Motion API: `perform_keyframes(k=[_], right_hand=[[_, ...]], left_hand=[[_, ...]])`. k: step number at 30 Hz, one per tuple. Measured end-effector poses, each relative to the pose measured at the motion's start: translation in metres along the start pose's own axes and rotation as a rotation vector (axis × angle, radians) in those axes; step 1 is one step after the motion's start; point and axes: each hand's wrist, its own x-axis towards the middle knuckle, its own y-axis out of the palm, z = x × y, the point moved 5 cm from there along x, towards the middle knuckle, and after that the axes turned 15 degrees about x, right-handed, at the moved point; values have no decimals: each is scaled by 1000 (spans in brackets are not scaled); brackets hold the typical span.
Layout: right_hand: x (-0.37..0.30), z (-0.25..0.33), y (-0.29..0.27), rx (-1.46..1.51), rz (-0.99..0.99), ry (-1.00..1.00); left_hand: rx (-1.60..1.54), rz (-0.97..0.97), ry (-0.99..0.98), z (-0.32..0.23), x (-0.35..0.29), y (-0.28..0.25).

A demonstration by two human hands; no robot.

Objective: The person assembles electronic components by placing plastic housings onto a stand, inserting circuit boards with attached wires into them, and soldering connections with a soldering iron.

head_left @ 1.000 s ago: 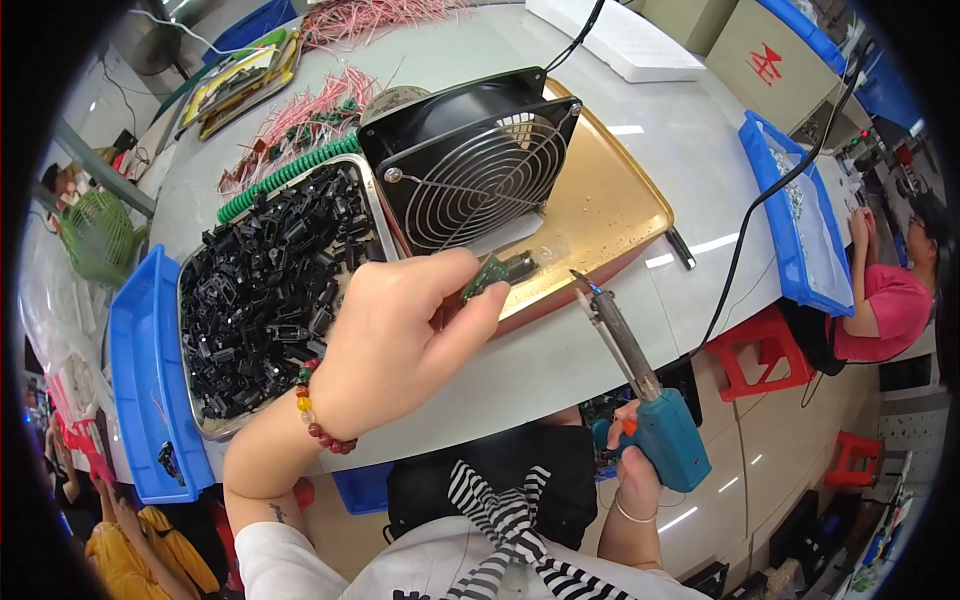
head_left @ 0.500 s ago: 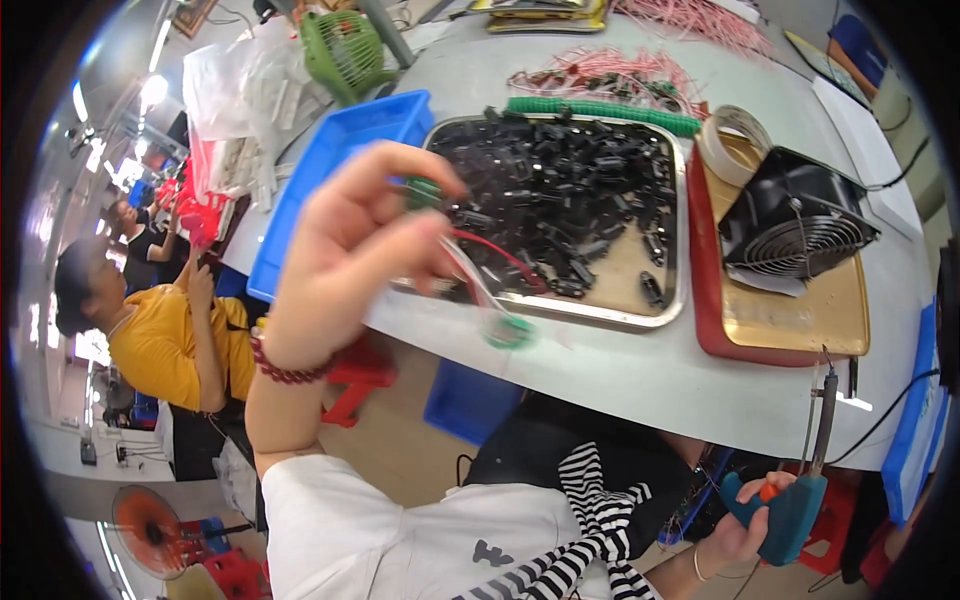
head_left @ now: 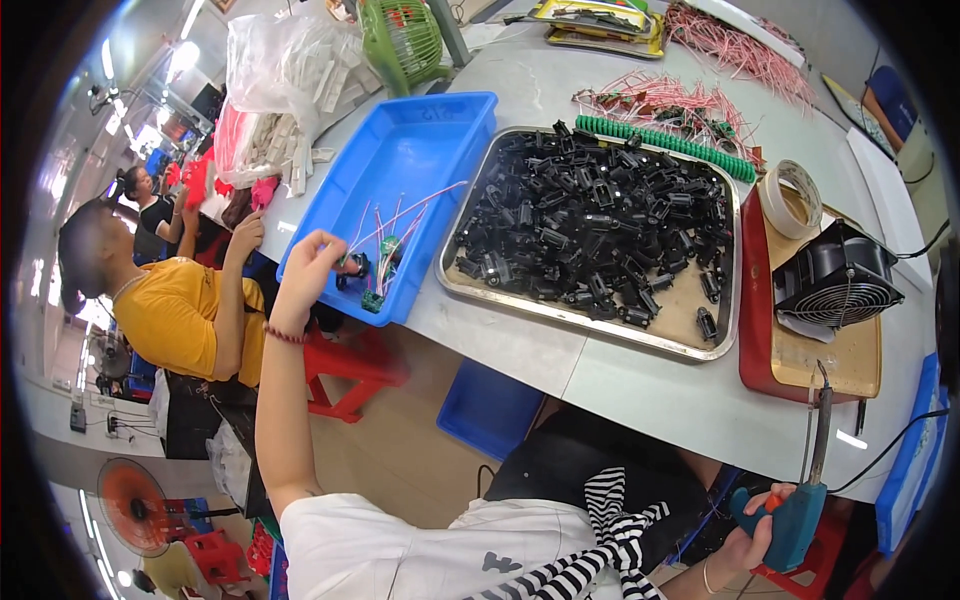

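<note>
My left hand (head_left: 308, 272) is over the near left edge of the blue tray (head_left: 350, 170). Its fingertips are pinched on a small black part (head_left: 354, 266); how firmly they grip is partly hidden. Beside it in the tray lie green circuit boards (head_left: 374, 299) with pink and white wires. Low at the right, my right hand (head_left: 752, 535) grips a teal soldering gun (head_left: 800, 525) with an orange trigger. Its metal tip points up, next to the table's front edge. A metal tray (head_left: 590, 336) heaped with black plastic parts (head_left: 600, 210) stands between the hands.
A black fan (head_left: 835, 285) sits on a red-sided tin (head_left: 755, 330), beside a tape roll (head_left: 790, 200). Behind the metal tray lie a green coil (head_left: 668, 145) and wired boards (head_left: 670, 105). A person in yellow (head_left: 185, 320) sits at left, near a red stool (head_left: 350, 365).
My left hand has moved left from in front of the metal tray to the blue tray, bringing a wired green board with it. The right hand still holds the soldering gun. The view has shifted.
</note>
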Motion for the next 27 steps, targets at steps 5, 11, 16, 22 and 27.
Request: perform_keyframes(k=[5,11,16,22,27], right_hand=[[-2,1,-2,-35,-11,-4],[-5,-3,-3,2,-81,-23],[-7,-2,-8,74,-116,26],[-5,3,-5,25,-180,16],[-4,9,-7,-62,-220,6]], left_hand=[[476,-90,-90,-2,-29,-8],[901,177,-95,1,2,-8],[1419,-106,152,-80,-21,8],[603,38,1140,-279,-86,166],[670,263,1437,-312,-78,274]])
